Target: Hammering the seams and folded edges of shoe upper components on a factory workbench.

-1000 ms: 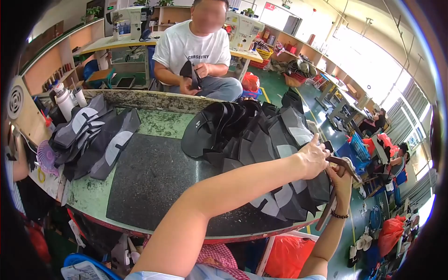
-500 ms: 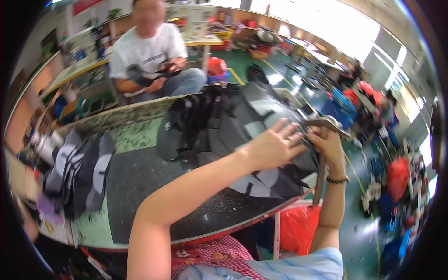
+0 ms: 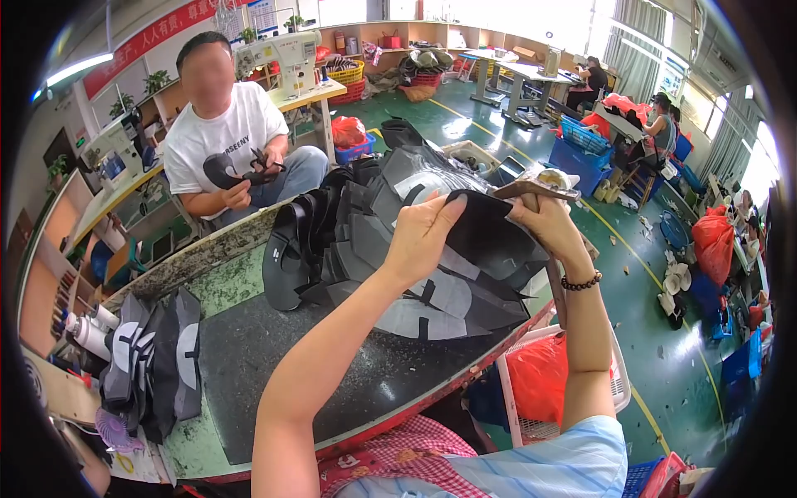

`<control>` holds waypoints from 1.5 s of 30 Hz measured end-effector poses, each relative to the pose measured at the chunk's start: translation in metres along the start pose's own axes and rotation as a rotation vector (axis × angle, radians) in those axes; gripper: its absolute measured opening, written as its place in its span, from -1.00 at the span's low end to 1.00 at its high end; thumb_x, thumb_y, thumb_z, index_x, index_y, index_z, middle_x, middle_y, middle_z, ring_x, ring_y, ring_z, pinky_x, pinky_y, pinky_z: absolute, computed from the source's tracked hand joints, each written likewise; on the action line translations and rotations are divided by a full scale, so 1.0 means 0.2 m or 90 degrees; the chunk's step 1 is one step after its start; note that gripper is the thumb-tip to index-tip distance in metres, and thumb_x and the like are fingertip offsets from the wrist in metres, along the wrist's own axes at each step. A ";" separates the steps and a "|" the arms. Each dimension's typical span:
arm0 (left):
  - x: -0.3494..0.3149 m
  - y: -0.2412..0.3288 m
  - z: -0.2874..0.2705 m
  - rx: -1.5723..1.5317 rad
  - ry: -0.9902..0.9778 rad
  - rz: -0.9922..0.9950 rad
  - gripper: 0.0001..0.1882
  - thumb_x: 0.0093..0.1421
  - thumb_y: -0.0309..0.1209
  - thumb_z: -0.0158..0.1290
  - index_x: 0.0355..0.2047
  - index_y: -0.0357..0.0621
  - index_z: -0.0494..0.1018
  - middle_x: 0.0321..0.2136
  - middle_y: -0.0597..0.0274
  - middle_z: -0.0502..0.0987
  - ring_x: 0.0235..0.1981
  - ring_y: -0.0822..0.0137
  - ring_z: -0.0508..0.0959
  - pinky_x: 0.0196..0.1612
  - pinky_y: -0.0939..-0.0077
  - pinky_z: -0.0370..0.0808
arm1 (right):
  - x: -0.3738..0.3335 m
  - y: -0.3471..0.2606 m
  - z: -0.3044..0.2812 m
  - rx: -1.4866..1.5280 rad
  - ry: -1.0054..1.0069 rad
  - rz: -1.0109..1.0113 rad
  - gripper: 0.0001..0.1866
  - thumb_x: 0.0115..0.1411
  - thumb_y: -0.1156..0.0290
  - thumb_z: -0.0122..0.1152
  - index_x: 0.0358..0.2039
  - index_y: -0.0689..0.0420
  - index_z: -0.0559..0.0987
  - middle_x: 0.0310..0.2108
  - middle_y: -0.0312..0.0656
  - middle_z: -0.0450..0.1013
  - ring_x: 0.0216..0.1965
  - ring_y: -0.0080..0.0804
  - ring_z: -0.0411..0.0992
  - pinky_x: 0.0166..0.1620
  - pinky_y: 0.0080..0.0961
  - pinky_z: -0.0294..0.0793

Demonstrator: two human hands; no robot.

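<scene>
My left hand (image 3: 423, 236) and my right hand (image 3: 544, 228) together hold up a black cut fabric piece (image 3: 486, 236) above the bench. The right hand also grips a brush with a wooden handle (image 3: 538, 189), its head at the upper edge of the piece. Under my hands lies a big heap of black and grey cut pieces (image 3: 378, 241) fanned out on the dark mat (image 3: 274, 357).
A second stack of black and grey pieces (image 3: 154, 365) lies at the bench's left end, next to white bottles (image 3: 83, 328). Across the bench a seated person in a white shirt (image 3: 224, 141) handles a black piece. A white basket with a red bag (image 3: 548, 378) stands below right.
My view swung left and closer. Both hands, earlier at the heap's right edge, have lifted a black piece and now hold it up between them.
</scene>
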State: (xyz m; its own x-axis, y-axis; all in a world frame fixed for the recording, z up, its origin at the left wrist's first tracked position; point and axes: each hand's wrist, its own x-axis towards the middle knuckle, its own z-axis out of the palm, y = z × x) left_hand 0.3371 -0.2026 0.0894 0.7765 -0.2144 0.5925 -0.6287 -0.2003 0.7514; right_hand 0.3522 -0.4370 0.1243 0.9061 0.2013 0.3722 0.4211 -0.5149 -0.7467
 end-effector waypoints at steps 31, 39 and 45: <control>0.00 0.05 0.08 0.071 -0.247 -0.029 -0.62 0.30 -0.13 0.02 -0.12 -0.19 0.57 -0.35 0.05 0.65 -0.13 0.04 0.62 -0.02 0.18 0.50 | -0.34 0.11 0.00 0.259 0.089 0.114 -0.70 0.09 0.46 0.36 -0.21 0.18 0.45 -0.20 -0.29 0.45 -0.19 -0.59 0.40 -0.10 -0.63 0.42; -0.22 0.07 0.19 0.421 -0.068 0.296 -0.39 -0.10 -0.07 0.33 -0.11 -0.18 0.50 -0.06 0.03 0.55 0.07 0.02 0.50 0.18 0.16 0.39 | -0.44 0.12 0.02 0.397 0.041 0.177 -0.68 0.10 0.56 0.32 -0.17 0.13 0.40 -0.29 -0.35 0.38 -0.40 -0.62 0.40 -0.39 -0.66 0.44; -0.13 0.00 0.24 0.255 -0.124 0.347 -0.67 0.10 -0.16 0.16 -0.29 -0.18 0.56 -0.20 0.08 0.58 -0.12 0.08 0.56 -0.07 0.26 0.48 | -0.50 0.22 -0.05 0.341 0.070 0.135 -0.71 0.11 0.58 0.27 -0.17 0.19 0.43 -0.33 -0.31 0.37 -0.52 -0.60 0.37 -0.47 -0.69 0.42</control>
State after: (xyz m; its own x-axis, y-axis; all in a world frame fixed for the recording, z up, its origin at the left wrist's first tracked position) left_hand 0.3153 -0.2426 0.0606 0.3488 -0.5445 0.7628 -0.9221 -0.3447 0.1756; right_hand 0.2799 -0.4875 0.0589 0.9753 0.0382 0.2177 0.2191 -0.0351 -0.9751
